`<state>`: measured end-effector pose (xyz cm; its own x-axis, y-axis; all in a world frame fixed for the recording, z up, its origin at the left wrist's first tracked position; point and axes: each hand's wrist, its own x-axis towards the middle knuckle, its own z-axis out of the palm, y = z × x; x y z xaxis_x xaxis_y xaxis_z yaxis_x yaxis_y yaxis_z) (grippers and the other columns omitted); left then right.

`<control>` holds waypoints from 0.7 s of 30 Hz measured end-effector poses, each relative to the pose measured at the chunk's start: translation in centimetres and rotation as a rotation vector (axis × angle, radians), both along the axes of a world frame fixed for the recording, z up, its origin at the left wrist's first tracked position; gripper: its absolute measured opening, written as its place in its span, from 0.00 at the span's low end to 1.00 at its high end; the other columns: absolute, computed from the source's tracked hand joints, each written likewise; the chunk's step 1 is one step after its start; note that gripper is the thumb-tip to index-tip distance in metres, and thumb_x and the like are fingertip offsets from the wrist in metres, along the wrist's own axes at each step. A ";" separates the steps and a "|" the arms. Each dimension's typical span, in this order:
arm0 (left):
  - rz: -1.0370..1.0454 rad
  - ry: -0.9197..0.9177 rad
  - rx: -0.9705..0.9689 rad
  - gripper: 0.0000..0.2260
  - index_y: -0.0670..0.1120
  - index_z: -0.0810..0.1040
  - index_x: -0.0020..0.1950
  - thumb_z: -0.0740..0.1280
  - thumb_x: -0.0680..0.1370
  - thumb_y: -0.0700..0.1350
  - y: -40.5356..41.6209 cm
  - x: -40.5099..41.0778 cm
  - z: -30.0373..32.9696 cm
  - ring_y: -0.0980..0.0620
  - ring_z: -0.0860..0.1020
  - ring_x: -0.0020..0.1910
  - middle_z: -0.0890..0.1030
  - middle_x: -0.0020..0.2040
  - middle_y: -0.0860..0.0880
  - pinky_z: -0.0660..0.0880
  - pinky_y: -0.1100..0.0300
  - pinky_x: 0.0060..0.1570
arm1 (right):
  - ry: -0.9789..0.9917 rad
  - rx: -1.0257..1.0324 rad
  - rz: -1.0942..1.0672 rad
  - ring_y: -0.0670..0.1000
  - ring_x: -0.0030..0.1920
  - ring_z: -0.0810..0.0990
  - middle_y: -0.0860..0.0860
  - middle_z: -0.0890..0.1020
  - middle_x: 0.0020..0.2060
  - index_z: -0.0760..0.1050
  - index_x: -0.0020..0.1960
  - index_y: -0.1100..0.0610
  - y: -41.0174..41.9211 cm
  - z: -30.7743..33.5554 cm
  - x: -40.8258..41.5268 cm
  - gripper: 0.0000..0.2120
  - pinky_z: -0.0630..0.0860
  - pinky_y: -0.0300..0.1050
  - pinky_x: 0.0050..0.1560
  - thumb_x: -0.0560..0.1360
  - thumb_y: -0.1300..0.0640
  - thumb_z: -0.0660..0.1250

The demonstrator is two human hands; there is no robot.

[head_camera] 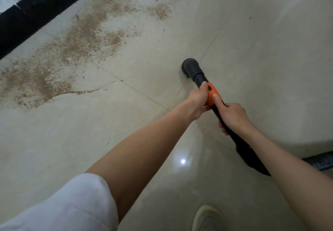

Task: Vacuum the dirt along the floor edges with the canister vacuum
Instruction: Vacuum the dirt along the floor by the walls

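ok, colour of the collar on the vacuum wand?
Orange collar on the black wand; head view, the only one, shows it.

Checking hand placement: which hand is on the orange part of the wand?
The left hand holds the wand's orange collar; the right hand grips the black tube below, only its thumb reaching the collar.

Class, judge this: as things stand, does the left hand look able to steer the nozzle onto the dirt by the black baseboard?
Probably yes: the left hand grips the wand, and only bare floor separates the nozzle from the dirt.
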<state>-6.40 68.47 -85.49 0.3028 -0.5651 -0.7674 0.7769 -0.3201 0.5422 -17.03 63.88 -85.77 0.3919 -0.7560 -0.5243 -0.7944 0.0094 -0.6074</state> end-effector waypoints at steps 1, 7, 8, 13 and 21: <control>0.007 -0.009 -0.008 0.22 0.37 0.65 0.69 0.56 0.82 0.51 -0.2 0.0 -0.2 0.44 0.75 0.56 0.74 0.60 0.40 0.76 0.54 0.46 | 0.002 0.006 -0.012 0.53 0.18 0.74 0.52 0.76 0.18 0.76 0.36 0.58 -0.1 0.0 0.3 0.32 0.70 0.40 0.21 0.69 0.28 0.58; 0.094 -0.019 0.002 0.21 0.38 0.65 0.68 0.55 0.82 0.52 2.8 1.2 -1.5 0.42 0.75 0.60 0.74 0.62 0.39 0.76 0.50 0.53 | 0.026 0.049 0.130 0.52 0.18 0.74 0.52 0.76 0.18 0.77 0.37 0.58 1.8 -0.5 1.8 0.31 0.71 0.39 0.21 0.71 0.30 0.58; 0.110 -0.023 0.012 0.20 0.39 0.66 0.67 0.54 0.83 0.52 3.7 1.7 -1.6 0.41 0.75 0.60 0.74 0.62 0.39 0.76 0.49 0.54 | 0.031 0.063 0.169 0.52 0.18 0.74 0.51 0.75 0.18 0.77 0.37 0.58 2.3 -0.5 2.3 0.31 0.71 0.39 0.21 0.71 0.29 0.58; 0.226 -0.086 0.051 0.15 0.41 0.67 0.57 0.54 0.83 0.52 8.7 5.0 -1.1 0.41 0.76 0.57 0.74 0.54 0.40 0.76 0.49 0.50 | 0.006 0.187 0.275 0.53 0.18 0.73 0.54 0.75 0.19 0.73 0.35 0.58 5.7 -0.4 6.6 0.31 0.70 0.40 0.21 0.71 0.29 0.59; 0.359 -0.093 0.031 0.16 0.40 0.69 0.57 0.55 0.83 0.52 15.4 9.4 -0.1 0.49 0.76 0.43 0.75 0.44 0.45 0.75 0.52 0.46 | 0.017 0.388 0.364 0.53 0.20 0.71 0.55 0.73 0.21 0.72 0.41 0.61 11.3 0.3 12.4 0.33 0.70 0.41 0.23 0.71 0.28 0.59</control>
<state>3.04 83.83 -85.60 0.5469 -0.3873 -0.7422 0.7902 -0.0540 0.6104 -4.66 75.19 -85.44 0.5818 -0.3217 -0.7470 -0.7978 -0.0470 -0.6011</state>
